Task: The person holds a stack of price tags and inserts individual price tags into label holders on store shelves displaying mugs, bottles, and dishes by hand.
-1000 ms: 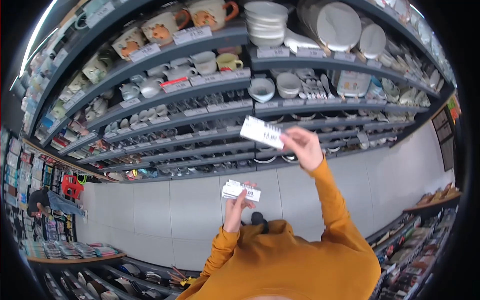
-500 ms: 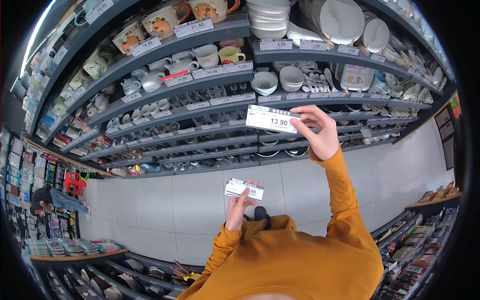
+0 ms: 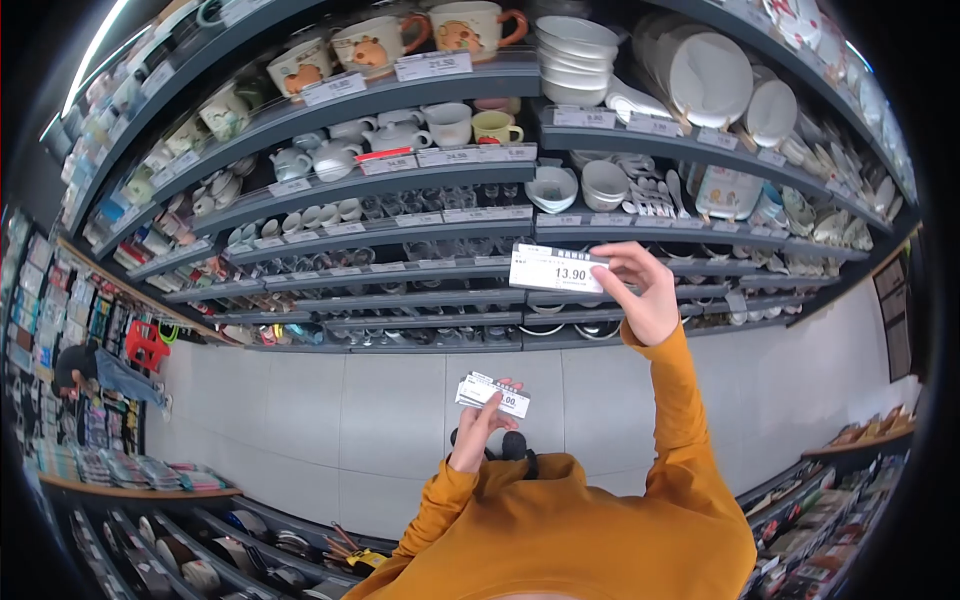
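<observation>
Here, from ten round to two o'clock, long curved grey shelves full of crockery fill the upper half of the view. Below them a pale tiled floor crosses the middle. At six o'clock is the wearer's mustard-coloured sweater, seen from above, one sleeve reaching up toward each hand. Near nine o'clock is another person in a dark top and blue jeans, beside a red plastic item. Between one and two o'clock, white plates stand on edge; toward twelve, a stack of white bowls sits beside big mugs with orange handles.

The right hand is at three o'clock, raised in front of the shelves. Its thumb and fingers pinch the right end of one price card. The left hand is lower, at six o'clock, over the floor; its thumb presses on a small pile of cards with fingers behind. The top card's figure is partly covered by the thumb. Smallest, just right of centre, the single price card is nearly level, its face showing 13.90.
</observation>
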The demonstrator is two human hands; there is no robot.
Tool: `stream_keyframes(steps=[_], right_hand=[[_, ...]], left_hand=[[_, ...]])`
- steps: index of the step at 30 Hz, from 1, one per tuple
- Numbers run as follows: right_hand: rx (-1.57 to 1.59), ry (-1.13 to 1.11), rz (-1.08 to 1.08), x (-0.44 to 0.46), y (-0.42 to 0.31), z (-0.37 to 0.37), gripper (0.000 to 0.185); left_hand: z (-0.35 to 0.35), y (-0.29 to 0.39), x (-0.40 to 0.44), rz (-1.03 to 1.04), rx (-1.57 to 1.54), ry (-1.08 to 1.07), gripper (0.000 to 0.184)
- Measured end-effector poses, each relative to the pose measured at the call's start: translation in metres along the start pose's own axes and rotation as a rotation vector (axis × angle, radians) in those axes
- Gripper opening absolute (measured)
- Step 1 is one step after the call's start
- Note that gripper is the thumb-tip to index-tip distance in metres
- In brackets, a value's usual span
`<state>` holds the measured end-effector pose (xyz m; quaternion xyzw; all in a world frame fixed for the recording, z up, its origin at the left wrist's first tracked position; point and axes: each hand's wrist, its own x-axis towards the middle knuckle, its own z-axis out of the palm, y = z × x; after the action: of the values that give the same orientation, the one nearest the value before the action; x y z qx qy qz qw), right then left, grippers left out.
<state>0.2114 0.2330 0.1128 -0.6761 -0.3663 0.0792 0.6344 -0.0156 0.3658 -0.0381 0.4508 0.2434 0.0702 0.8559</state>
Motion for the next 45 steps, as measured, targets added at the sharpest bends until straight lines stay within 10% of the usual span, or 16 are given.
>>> stream_keyframes(steps=[24,45], right_hand=[[0.181,-0.253,0.042,0.009,-0.026,0.153,0.023],[0.116,-0.369,-0.200,-0.014,-0.114,0.478,0.023]], left_hand=[[-0.096,0.018,-0.056,0.036,-0.123,0.103,0.035],[-0.408,0.119,-0.253,0.222,-0.205,0.437,0.033]])
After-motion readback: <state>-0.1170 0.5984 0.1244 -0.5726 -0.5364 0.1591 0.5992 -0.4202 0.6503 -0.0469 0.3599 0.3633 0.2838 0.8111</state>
